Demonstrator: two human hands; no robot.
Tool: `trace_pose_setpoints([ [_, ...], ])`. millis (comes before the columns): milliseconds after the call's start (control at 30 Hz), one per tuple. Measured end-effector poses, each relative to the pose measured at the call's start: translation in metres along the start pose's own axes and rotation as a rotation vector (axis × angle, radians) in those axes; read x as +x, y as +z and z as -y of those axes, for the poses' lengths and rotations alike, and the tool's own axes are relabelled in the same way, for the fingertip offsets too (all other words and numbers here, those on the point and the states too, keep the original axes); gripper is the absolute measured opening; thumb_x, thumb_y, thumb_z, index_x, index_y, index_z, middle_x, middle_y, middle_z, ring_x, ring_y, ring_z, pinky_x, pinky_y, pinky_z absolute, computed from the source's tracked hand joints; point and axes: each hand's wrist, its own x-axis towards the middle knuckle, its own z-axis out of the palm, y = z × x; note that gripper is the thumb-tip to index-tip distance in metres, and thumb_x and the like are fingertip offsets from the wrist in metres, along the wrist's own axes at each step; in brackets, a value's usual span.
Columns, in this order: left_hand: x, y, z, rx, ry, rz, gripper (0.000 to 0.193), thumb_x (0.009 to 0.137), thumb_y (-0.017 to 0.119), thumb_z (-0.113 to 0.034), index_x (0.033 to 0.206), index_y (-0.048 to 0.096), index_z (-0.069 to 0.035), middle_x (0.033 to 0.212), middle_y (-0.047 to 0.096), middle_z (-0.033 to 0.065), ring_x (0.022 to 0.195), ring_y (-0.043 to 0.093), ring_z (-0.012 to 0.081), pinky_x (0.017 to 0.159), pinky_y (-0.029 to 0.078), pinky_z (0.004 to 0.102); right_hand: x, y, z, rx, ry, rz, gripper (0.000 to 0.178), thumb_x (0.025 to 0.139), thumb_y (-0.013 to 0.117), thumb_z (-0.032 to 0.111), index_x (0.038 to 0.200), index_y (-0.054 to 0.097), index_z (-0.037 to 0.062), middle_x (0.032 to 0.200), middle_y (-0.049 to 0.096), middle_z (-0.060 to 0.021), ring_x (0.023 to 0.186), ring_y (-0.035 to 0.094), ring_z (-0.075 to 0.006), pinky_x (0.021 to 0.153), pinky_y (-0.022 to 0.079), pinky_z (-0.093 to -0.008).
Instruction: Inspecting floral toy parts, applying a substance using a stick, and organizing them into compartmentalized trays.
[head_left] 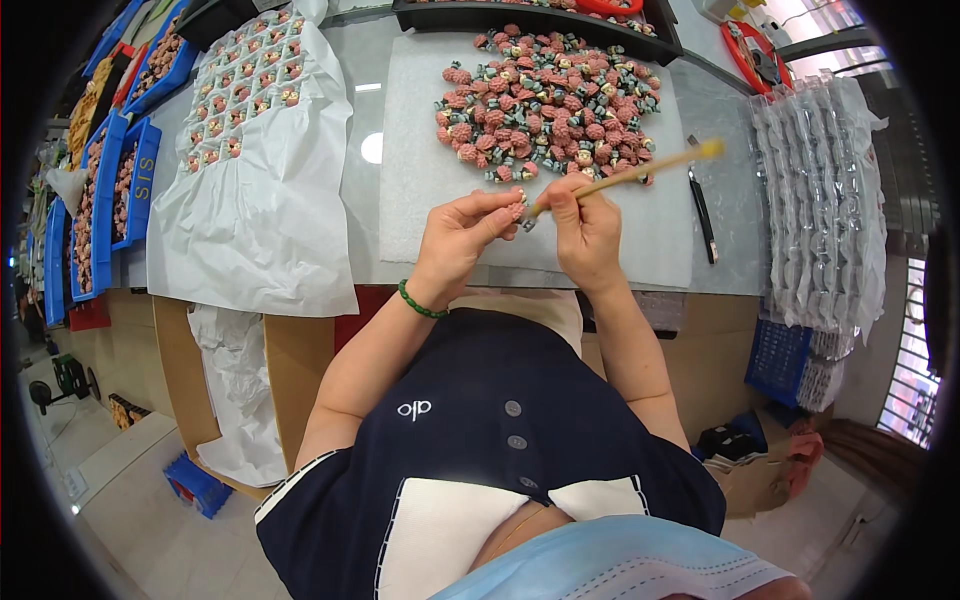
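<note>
My left hand [455, 240], with a green bead bracelet at its wrist, pinches a small figurine [518, 212] with a pink, bumpy top and a grey lower part. Close beside it, my right hand [588, 235] grips a slim wooden-handled brush [635, 172]. The brush's narrow end meets or nearly meets the figurine; I cannot tell which. Its yellow far end is blurred and points up to the right. Just beyond both hands, a heap of similar figurines [560, 110] lies on a white foam sheet [410, 200].
At the left, a compartment tray [240, 85] of figurines rests on white paper [260, 240]. Blue bins [95, 215] stand farther left. A black pen-like tool [703, 220] lies right of the foam. Stacked clear plastic trays [815, 200] rise at the right edge; a black tray [540, 22] sits behind.
</note>
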Motion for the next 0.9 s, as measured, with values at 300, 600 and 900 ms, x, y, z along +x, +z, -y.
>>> trace_pose_setpoints([
  [300, 0.003, -0.014, -0.028, -0.214, -0.004, -0.097, 0.025, 0.085, 0.051, -0.01, 0.107, 0.051, 0.002, 0.095, 0.057, 0.0056, 0.085, 0.056, 0.0128, 0.077, 0.047, 0.0277, -0.023, -0.014, -0.016, -0.139, 0.197, -0.055, 0.011, 0.077, 0.062, 0.01, 0.077, 0.052, 0.0034, 0.068, 0.055, -0.0061, 0.05, 0.047, -0.0107, 0.046, 0.038, -0.0222],
  [600, 0.0, 0.003, -0.023, 0.108, -0.115, -0.135, 0.029, 0.087, 0.05, -0.015, 0.109, 0.048, 0.002, 0.08, 0.051, 0.0005, 0.065, 0.047, 0.0061, 0.056, 0.037, 0.0185, -0.032, 0.002, -0.014, -0.341, 0.215, 0.045, 0.023, 0.068, 0.07, 0.005, 0.075, 0.048, 0.0032, 0.072, 0.057, -0.0049, 0.056, 0.05, -0.0073, 0.05, 0.043, -0.0207],
  [900, -0.002, 0.013, -0.017, 0.28, -0.134, -0.058, 0.022, 0.087, 0.051, -0.02, 0.097, 0.057, -0.001, 0.064, 0.044, -0.0042, 0.055, 0.036, 0.0035, 0.048, 0.028, 0.0174, -0.04, 0.013, 0.006, 0.356, 0.382, -0.086, 0.02, 0.076, 0.061, -0.004, 0.08, 0.042, 0.001, 0.083, 0.057, -0.0123, 0.07, 0.056, -0.0123, 0.066, 0.048, -0.0232],
])
